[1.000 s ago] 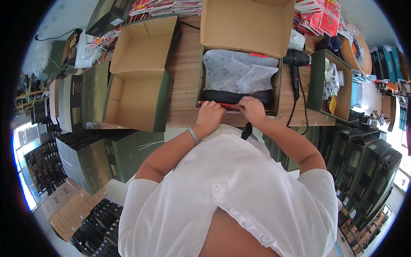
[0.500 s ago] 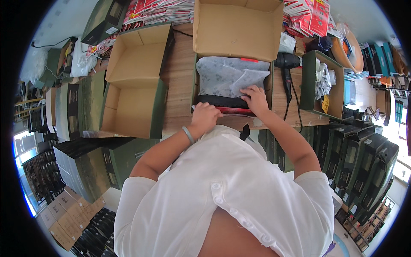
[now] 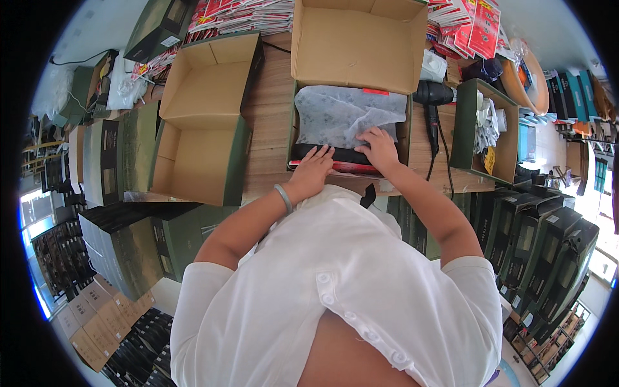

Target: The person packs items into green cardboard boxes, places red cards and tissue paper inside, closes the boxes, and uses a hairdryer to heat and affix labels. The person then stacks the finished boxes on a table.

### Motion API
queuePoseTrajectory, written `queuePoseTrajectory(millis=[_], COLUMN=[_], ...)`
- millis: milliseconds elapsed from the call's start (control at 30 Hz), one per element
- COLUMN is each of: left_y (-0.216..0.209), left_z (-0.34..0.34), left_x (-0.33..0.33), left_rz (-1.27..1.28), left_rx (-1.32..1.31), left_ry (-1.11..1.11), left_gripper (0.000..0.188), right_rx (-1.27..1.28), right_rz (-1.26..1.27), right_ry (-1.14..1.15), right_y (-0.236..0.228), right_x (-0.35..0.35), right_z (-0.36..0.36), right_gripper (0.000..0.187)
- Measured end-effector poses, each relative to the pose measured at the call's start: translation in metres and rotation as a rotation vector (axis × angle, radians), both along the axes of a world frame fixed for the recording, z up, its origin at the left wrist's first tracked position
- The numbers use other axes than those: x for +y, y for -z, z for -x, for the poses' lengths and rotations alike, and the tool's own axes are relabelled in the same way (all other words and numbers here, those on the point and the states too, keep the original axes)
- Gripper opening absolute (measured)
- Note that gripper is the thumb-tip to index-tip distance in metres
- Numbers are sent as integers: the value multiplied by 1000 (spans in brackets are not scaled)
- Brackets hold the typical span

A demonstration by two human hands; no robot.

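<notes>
An open shoe box (image 3: pixel 412 138) lies in front of me with its brown-lined lid (image 3: pixel 358 48) raised at the back. Inside, white patterned tissue paper (image 3: pixel 329 113) with a red sticker (image 3: pixel 376 91) covers the far part. A long black item (image 3: pixel 345 155), its kind unclear, shows along the near side, with a red strip before it. My left hand (image 3: pixel 311 171) lies with fingers spread over the black item's left end and the near edge. My right hand (image 3: pixel 379 151) rests on the tissue's near edge and the black item, fingers stretched and slightly bent.
Left of the box stands another open box (image 3: pixel 200 158) with a bare brown inside. To the right lie a black hair dryer (image 3: pixel 433 93) with its cord and a green box (image 3: pixel 467 126) of small white packets. Red printed cards (image 3: pixel 242 18) are piled behind. Stacked boxes (image 3: pixel 535 251) flank the table.
My left hand has let go of the near edge and spread its fingers forward onto the black item. My right hand has slid slightly left, and the tissue beside it is more creased.
</notes>
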State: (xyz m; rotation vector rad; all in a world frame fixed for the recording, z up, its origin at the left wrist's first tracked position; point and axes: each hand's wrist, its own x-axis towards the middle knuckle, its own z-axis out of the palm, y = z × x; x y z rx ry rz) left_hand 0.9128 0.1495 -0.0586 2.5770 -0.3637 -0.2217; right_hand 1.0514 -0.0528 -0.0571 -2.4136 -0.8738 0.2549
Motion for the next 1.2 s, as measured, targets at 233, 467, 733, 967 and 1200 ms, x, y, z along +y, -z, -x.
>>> queuePoseTrajectory(millis=[233, 467, 733, 967, 1200], left_y=[-6, -14, -11, -5, -8], left_z=[0, 0, 3, 12, -13], left_x=[1, 0, 1, -3, 4], left_rz=[-22, -38, 68, 35, 8], left_rx=[-11, -56, -156, -300, -350], left_ry=[30, 49, -32, -236, -101], left_gripper=[15, 11, 7, 10, 12], right_rx=[-90, 117, -156, -52, 40], right_rz=[-14, -100, -110, -102, -60], right_ry=[-59, 31, -42, -304, -358], right_y=[18, 13, -2, -12, -26], right_x=[8, 11, 17, -15, -10], right_z=[-10, -12, 0, 23, 32], right_gripper=[16, 18, 9, 36, 61])
